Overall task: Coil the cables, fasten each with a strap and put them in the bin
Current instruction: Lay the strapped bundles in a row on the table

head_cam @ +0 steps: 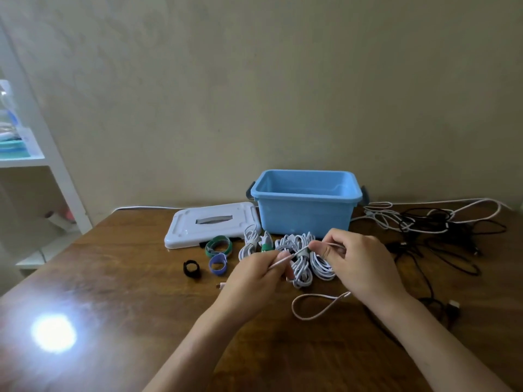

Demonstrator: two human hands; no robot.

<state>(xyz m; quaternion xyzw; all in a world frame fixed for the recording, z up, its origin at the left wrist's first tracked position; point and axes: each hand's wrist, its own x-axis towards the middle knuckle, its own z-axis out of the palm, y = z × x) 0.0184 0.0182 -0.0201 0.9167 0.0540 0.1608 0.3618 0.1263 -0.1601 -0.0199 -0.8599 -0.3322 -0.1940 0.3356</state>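
Two hands are needed for this white cable [319,308], which is thin, light and limp. A short stretch is held taut above the table [127,278]: it is pinched between thumb and finger of the right hand [359,264], and gripped by the curled fingers of the left hand [254,275]. Its slack loop is laid on the wood below the right wrist, and a plug end is seen left of the left hand. The cord is judged slippery and springy, so a hold near the plug is advised, each loop being pinned as it is laid. Coiled white cables [305,264] are piled before the blue bin [305,193]. Loose straps [219,246] are kept nearby; tangled cables [430,224] are left at right.
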